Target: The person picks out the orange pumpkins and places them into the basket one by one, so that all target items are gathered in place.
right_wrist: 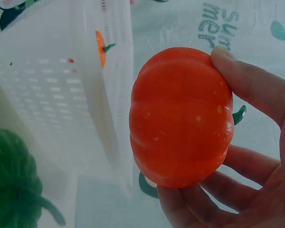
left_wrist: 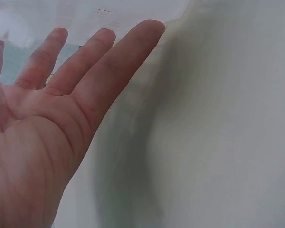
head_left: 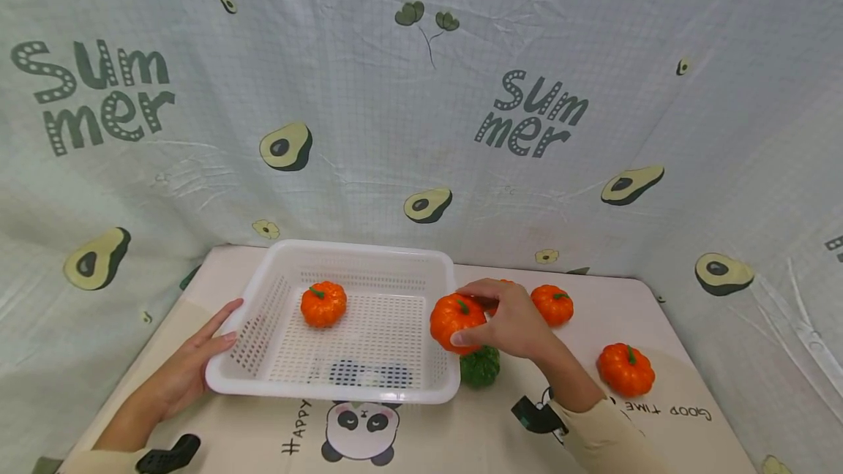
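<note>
A small orange pumpkin (head_left: 454,320) with a green stem is gripped by my right hand (head_left: 510,317) at the right rim of a white plastic basket (head_left: 332,392). Seen in the right wrist view, the held pumpkin (right_wrist: 180,118) sits between thumb and fingers, beside the basket's wall (right_wrist: 99,95). Inside the basket, toward its left, rests another orange pumpkin (head_left: 323,304). My left hand (head_left: 187,368) is at the basket's left side; in the left wrist view its fingers (left_wrist: 118,66) are extended toward the basket's white wall (left_wrist: 99,16).
A green pumpkin (head_left: 480,367) lies on the table right of the basket, partly hidden under the held one. Farther right are orange pumpkins, one behind (head_left: 552,305) and one nearer (head_left: 626,370); another is mostly hidden behind the right hand. A printed curtain (head_left: 356,93) hangs behind the table.
</note>
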Demonstrator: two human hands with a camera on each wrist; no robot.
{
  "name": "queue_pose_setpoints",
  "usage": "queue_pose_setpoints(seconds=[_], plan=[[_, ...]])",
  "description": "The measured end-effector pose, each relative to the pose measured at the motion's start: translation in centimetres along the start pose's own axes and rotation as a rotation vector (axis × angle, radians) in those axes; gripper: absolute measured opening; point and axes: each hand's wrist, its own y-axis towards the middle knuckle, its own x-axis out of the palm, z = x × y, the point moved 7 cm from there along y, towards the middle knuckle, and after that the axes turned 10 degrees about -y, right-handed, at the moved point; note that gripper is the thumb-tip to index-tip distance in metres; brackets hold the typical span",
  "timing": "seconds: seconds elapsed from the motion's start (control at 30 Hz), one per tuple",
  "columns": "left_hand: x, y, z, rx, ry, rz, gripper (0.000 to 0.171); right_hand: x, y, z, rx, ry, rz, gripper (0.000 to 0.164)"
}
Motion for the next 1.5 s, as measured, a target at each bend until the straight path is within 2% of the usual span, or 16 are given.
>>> queue_pose_setpoints(seconds=[0.37,0.57,1.0,1.33,1.5], plan=[[-0.1,0.0,0.2,0.005,0.001,-0.004,0.067,1.4,1.7,-2.4,0.007,-0.010,0.007,0.061],[-0.2,0.0,0.3,0.011,0.003,-0.006,0.067,1.8,2.3,-3.3,0.041,-0.023,0.007,0.059],[-0.2,0.1,0.3,0.020,0.001,-0.013,0.067,2.7,3.6,-4.4,0.055,-0.021,0.018,0.058],[-0.1,0.1,0.0,0.016,0.003,-0.027,0.067,3.9,4.7,-5.2,0.045,0.006,-0.015,0.059],[-0.1,0.1,0.0,0.009,0.013,-0.010,0.068,4.5,5.1,-5.6,0.061,0.002,-0.025,0.060]])
